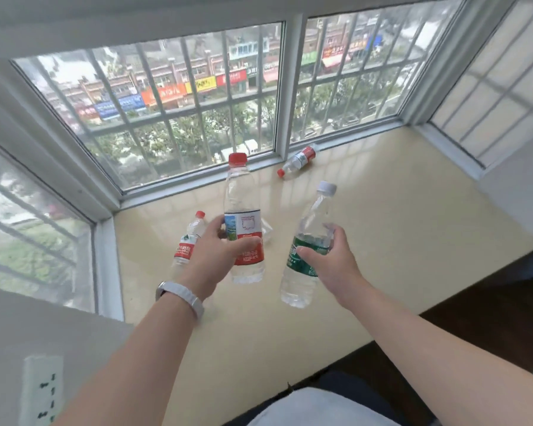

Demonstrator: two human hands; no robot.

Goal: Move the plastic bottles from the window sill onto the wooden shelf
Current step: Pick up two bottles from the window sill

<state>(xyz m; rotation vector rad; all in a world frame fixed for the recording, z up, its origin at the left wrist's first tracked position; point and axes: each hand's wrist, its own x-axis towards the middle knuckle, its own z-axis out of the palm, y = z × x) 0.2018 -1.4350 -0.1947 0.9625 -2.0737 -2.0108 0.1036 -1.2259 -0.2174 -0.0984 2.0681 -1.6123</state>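
Over the sill's near edge: your left hand [219,250] clamps a clear red-capped bottle [243,219].
Right hand [330,259]: gripping the ribbed green-labelled bottle [308,250].
Glossy window sill [397,226]: two more bottles; one [188,241] half-hidden.

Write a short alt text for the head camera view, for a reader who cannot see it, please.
A person's left hand holds a red-capped bottle and the right hand a green-labelled bottle above a cream window sill. Two more red-labelled bottles stay on the sill: one behind the left hand, one lying by the window.
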